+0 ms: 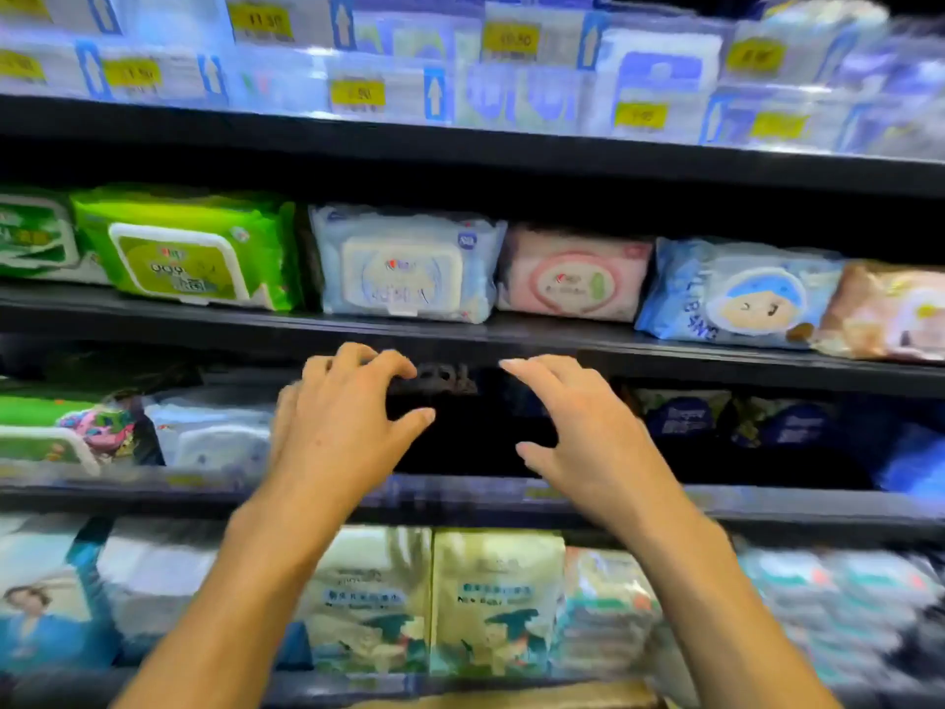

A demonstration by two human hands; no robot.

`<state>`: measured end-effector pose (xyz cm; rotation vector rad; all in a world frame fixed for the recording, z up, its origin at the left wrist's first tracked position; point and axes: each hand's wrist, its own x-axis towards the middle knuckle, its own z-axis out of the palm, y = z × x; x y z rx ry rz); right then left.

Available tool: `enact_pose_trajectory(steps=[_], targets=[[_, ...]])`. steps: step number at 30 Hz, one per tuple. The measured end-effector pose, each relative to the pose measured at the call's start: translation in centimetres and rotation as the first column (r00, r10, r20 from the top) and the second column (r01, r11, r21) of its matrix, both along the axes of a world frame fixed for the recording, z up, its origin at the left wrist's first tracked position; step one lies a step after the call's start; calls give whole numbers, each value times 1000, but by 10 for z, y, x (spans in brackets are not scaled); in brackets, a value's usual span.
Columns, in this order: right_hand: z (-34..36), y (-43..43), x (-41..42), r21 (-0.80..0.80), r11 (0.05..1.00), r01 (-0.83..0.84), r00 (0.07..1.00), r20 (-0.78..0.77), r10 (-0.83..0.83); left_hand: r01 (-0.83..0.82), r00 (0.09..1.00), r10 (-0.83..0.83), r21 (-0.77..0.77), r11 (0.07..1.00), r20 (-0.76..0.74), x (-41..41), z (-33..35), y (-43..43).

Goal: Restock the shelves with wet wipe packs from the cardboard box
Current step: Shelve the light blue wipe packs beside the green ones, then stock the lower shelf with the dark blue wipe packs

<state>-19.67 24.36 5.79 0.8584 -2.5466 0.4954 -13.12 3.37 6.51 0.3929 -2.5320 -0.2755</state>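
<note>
Left hand (341, 427) and right hand (578, 432) hovered released and empty before a dark gap (475, 432) in the third shelf (767, 509), beside stocked wet wipe packs (404, 266), suggesting restocking remained unfinished; a cardboard edge (537, 698) showed below.

Wet wipe packs lined along dark shelves

On the middle shelf (460, 330) stand a green pack (189, 245), a pale blue pack (404, 263), a pink pack (575, 273) and a blue cartoon-face pack (736, 294), faces forward; cream packs (434, 601) below.
</note>
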Motion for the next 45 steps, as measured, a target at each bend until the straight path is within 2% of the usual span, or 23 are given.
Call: enact_pose_trajectory(steps=[3, 5, 8, 11, 14, 18, 20, 22, 25, 28, 32, 34, 36, 39, 42, 45], targets=[[-1, 11, 2, 241, 970, -27, 980, 197, -22, -20, 986, 39, -116, 993, 165, 17, -11, -3], [-5, 12, 6, 346, 935, -75, 956, 292, -31, 42, 954, -22, -63, 997, 300, 25, -22, -5], [-29, 8, 17, 457, 876, -152, 952, 307, 5, 149, 890, -113, -48, 988, 442, 35, -47, 0], [-75, 10, 25, 578, 780, -240, 928, 372, 10, 192, 821, -138, -41, 981, 554, 42, -87, 6], [-113, 16, 28, 628, 706, -328, 866, 499, -41, 250, 661, -215, 58, 966, 719, 45, -129, 2], [-139, 7, 27, 617, 687, -385, 797, 597, -90, 365, 311, -383, 263, 893, 870, 36, -176, 5], [-149, -1, 28, 608, 674, -419, 781, 620, -74, 340, 201, -418, 337, 878, 886, 32, -202, 7], [-161, -9, 30, 601, 654, -459, 758, 649, -64, 327, 129, -398, 340, 882, 908, 31, -226, 7], [-188, -14, 30, 578, 617, -534, 690, 720, -77, 313, 99, -315, 271, 910, 944, 34, -255, 1], [-219, -12, 27, 528, 608, -592, 591, 798, -117, 274, 154, -274, 226, 935, 949, 40, -281, -12], [-263, -3, 22, 537, 607, -586, 499, 829, -252, 224, 185, -268, 225, 948, 945, 47, -306, -19], [-279, 0, 19, 528, 640, -558, 413, 846, -337, 224, 183, -288, 245, 943, 940, 42, -311, -21], [-293, 1, 20, 480, 708, -517, 284, 877, -387, 254, 151, -283, 239, 937, 947, 34, -312, -22], [-311, 0, 26, 370, 813, -449, 116, 927, -357, 283, 36, -231, 211, 935, 972, 25, -311, -18], [-319, -2, 25, 325, 839, -436, 67, 942, -330, 297, -22, -251, 246, 922, 968, 15, -315, -19], [-325, 0, 21, 294, 851, -436, 17, 948, -318, 274, -23, -296, 291, 917, 955, 9, -309, -22]])
